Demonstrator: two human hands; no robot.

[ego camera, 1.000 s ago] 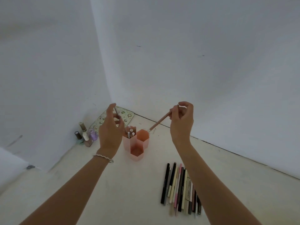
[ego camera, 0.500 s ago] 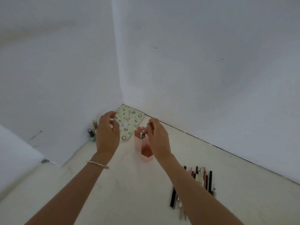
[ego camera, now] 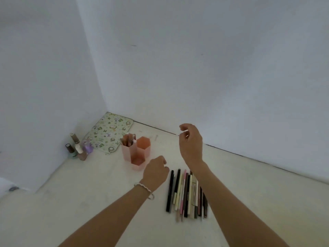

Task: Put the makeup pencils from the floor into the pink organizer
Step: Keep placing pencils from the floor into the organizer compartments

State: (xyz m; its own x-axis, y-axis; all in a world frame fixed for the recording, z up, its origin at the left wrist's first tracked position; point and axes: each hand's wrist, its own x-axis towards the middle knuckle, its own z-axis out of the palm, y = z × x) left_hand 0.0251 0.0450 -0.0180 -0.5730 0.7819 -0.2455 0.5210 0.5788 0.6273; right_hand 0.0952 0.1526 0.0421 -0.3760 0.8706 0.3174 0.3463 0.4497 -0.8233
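Note:
The pink organizer stands on the floor with three hexagonal compartments. Its tall back-left compartment holds several makeup pencils; the other two look empty. A row of several makeup pencils lies on the floor to its right, black, cream and pink ones side by side. My left hand hovers low between the organizer and the far ends of that row, fingers loosely curled, holding nothing. My right hand is raised above the row's far end, fingers relaxed and empty.
Several nail polish bottles stand against the left wall. A green patterned pouch lies flat in the corner behind the organizer. White walls close the left and far sides; pale floor stretches in front and to the right.
Both hands let go of their pencils at the organizer and drew away. The left hand dropped right toward the floor row; the right hand swung right and up.

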